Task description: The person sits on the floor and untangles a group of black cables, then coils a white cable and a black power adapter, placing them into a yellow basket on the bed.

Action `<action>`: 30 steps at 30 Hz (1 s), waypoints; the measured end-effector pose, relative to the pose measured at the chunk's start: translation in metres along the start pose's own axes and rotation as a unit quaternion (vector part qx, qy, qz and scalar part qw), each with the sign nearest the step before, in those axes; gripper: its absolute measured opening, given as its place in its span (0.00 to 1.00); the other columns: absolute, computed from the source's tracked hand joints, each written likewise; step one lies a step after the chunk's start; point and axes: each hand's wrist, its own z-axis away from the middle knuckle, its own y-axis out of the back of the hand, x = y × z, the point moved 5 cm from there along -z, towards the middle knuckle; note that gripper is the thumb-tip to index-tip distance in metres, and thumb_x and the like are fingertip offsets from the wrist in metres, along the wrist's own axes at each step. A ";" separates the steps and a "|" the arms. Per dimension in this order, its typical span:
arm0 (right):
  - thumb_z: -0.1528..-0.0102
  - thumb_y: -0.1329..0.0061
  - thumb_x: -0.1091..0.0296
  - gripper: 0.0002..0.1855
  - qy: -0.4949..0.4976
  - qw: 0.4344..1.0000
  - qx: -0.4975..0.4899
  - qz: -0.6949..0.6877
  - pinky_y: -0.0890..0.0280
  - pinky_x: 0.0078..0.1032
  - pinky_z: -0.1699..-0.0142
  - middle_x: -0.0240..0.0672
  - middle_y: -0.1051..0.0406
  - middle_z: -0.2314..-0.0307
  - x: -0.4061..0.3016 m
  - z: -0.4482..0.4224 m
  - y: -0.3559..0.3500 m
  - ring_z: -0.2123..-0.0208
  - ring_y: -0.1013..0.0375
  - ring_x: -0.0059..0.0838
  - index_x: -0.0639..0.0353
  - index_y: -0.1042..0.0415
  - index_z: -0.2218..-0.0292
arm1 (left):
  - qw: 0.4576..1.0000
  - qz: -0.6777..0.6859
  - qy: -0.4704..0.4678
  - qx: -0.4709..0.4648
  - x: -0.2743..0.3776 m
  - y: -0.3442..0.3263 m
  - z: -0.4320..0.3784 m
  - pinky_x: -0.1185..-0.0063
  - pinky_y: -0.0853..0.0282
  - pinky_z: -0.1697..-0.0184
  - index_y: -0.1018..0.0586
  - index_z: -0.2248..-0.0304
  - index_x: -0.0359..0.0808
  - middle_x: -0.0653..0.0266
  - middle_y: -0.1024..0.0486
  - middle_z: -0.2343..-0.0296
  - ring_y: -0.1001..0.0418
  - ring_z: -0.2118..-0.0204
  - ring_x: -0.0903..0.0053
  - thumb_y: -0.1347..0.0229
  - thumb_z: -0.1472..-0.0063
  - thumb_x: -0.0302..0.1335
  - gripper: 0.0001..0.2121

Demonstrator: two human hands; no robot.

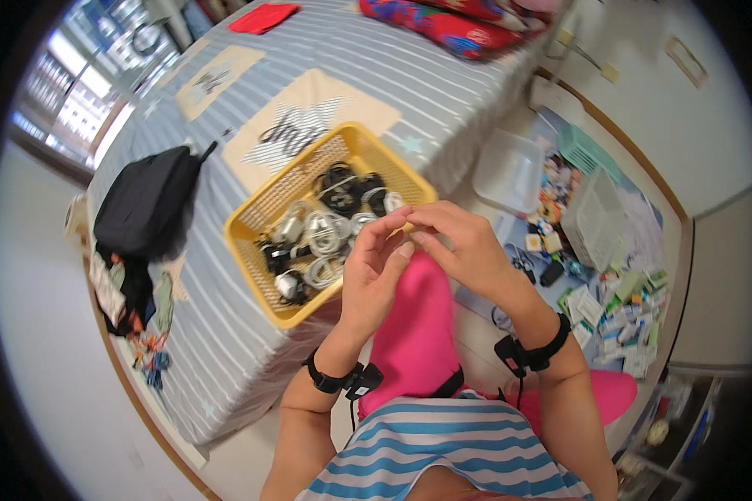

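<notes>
My left hand (373,269) and my right hand (473,247) meet at the fingertips above the near right rim of a yellow plastic basket (244,272). Their fingers are curled, and any small thing between them is too blurred to make out. Inside the basket lie bundled black cables (339,191), coiled white cables (323,233), a white power adapter (290,228) and a white plug (286,286) with a black cord. The basket rests near the edge of a bed (219,351) with a striped cover.
A black bag (147,203) and a heap of clothes (122,288) lie left on the bed, folded red bedding (451,31) at its far side. To the right, the floor holds a translucent bin (511,172), a tipped white basket (592,219), a green basket (588,150) and scattered small boxes (583,307).
</notes>
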 end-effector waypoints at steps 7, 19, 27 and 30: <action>0.52 0.51 0.76 0.06 -0.108 0.991 0.067 0.047 0.34 0.25 0.65 0.42 0.29 0.71 0.049 0.090 0.099 0.70 0.28 0.38 0.65 0.29 0.68 | 0.977 -0.035 0.089 -0.188 -0.058 -0.111 -0.009 0.75 0.43 0.46 0.32 0.55 0.34 0.59 0.37 0.50 0.38 0.49 0.75 0.50 0.43 0.21 0.15; 0.49 0.51 0.73 0.07 -0.350 0.927 0.109 -0.076 0.35 0.17 0.69 0.36 0.28 0.77 0.148 0.256 0.158 0.75 0.30 0.17 0.67 0.28 0.68 | 0.862 -0.157 0.266 -0.402 -0.191 -0.226 0.013 0.80 0.37 0.56 0.30 0.59 0.32 0.67 0.31 0.61 0.33 0.59 0.81 0.49 0.42 0.25 0.11; 0.49 0.52 0.69 0.07 -0.492 0.848 0.170 -0.095 0.36 0.16 0.71 0.32 0.28 0.79 0.258 0.387 0.151 0.76 0.29 0.17 0.64 0.28 0.69 | 0.656 -0.467 0.214 -0.554 -0.260 -0.211 0.031 0.76 0.34 0.60 0.27 0.62 0.32 0.57 0.27 0.64 0.29 0.60 0.67 0.48 0.44 0.34 0.14; 0.49 0.52 0.69 0.08 -0.537 0.819 0.180 -0.093 0.37 0.16 0.71 0.31 0.28 0.80 0.297 0.428 0.128 0.76 0.30 0.17 0.64 0.28 0.69 | 0.485 -0.578 -0.047 -0.655 -0.259 -0.209 0.048 0.68 0.32 0.60 0.28 0.66 0.31 0.54 0.28 0.67 0.29 0.61 0.61 0.47 0.47 0.35 0.15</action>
